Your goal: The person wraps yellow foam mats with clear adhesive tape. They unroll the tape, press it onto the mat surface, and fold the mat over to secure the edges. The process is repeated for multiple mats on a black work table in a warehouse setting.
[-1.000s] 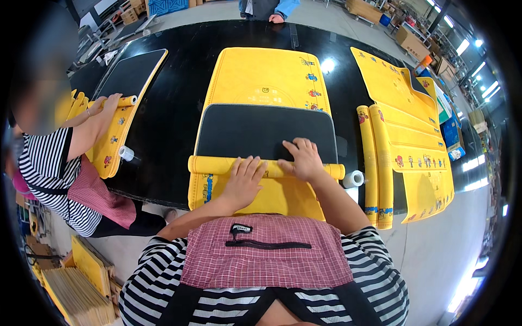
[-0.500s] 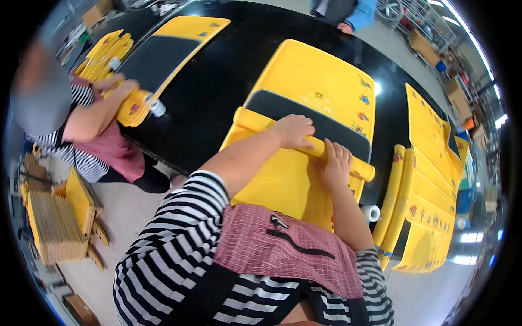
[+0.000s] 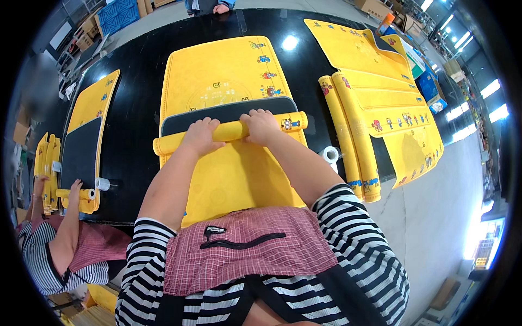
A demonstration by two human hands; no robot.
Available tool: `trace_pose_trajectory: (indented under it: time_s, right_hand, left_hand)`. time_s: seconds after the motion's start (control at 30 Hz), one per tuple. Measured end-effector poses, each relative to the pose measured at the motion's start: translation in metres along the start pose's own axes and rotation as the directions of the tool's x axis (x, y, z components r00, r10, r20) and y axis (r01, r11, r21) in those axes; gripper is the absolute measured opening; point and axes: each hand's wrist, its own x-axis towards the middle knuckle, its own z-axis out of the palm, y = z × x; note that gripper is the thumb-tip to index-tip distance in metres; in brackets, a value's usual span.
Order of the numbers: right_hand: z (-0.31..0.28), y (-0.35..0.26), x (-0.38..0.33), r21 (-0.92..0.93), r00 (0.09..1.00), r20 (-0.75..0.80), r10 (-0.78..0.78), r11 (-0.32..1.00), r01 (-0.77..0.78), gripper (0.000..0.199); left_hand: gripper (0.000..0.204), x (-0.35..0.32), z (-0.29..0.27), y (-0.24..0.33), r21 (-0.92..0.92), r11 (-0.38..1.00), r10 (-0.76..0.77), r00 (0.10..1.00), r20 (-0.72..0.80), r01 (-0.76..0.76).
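Observation:
A yellow mat [image 3: 220,68] with a row of small cartoon figures lies across the black table, partly rolled up toward me. My left hand [image 3: 201,137] and my right hand [image 3: 262,127] grip its rolled part [image 3: 231,130] from above, fingers curled over the roll and a gap between the hands. Just beyond the roll shows a strip of dark grey underside [image 3: 182,121]. On the near side, another flat yellow mat surface [image 3: 239,176] reaches to my apron. A small white roll [image 3: 330,155], perhaps tape, stands right of my right forearm.
Two rolled mats [image 3: 348,130] lie side by side on the right, next to spread yellow mats [image 3: 408,103]. At left, a co-worker's hand [image 3: 73,190] works at another mat [image 3: 81,155] near a white roll [image 3: 102,184]. Another person [image 3: 209,6] stands across the black table [image 3: 133,103].
The view has turned, so the table and mats sit further left and straighter. Both my hands remain on the roll. At left, the co-worker's roll now lies on their mat's near end.

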Motion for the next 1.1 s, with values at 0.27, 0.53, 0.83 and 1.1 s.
trace_pose_trajectory:
  time_s: [0.27,0.53,0.83,1.1]
  right_hand:
    - [0.033,-0.036,-0.144,0.132,0.989,-0.112,-0.097,0.985,0.112,0.05]
    - [0.023,-0.028,-0.122,0.16,0.975,-0.187,-0.12,0.975,0.151,0.072]
    - [0.013,0.044,-0.126,0.547,0.741,-0.536,0.405,0.835,-0.061,0.028]
    - [0.057,0.162,-0.24,0.204,0.656,-0.129,0.743,0.668,-0.716,0.059]
  left_hand:
    - [0.062,-0.119,-0.003,0.086,-0.096,0.995,0.009,0.997,0.079,-0.001]
    - [0.082,-0.11,0.0,0.101,-0.04,0.986,0.161,0.984,-0.072,-0.164]
    - [0.078,-0.098,-0.001,0.093,-0.177,0.98,0.093,0.996,-0.001,-0.092]
    - [0.063,-0.099,-0.01,0.101,-0.244,0.967,0.1,0.986,0.131,-0.065]
